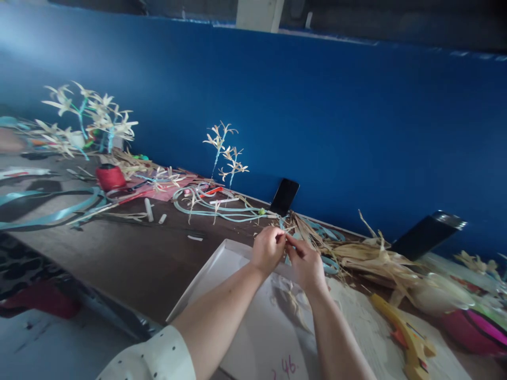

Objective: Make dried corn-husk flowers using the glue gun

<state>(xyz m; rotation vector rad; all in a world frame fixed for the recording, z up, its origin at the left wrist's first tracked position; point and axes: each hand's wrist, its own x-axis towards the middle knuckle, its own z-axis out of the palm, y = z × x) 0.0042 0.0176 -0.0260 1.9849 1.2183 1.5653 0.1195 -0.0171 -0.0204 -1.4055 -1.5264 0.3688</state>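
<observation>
My left hand (269, 249) and my right hand (308, 264) meet above the far end of a shallow white tray (233, 295). Both are closed, with thumbs and forefingers pinched almost tip to tip. What lies between the fingertips is too small and hidden to name. Just behind my hands is a pile of dried husk strips (344, 253) mixed with light-blue ribbon (330, 265). Pale husk pieces (293, 303) lie in the tray beneath my right wrist.
A yellow glue gun (407, 338) lies at right, near a pink pouch (471, 330). A phone (285, 195) leans on the blue partition (356, 132). Husk flowers (222, 142) stand behind; more (91, 116) stand left, near red thread (110, 177). Another person's hand (10, 141) shows far left.
</observation>
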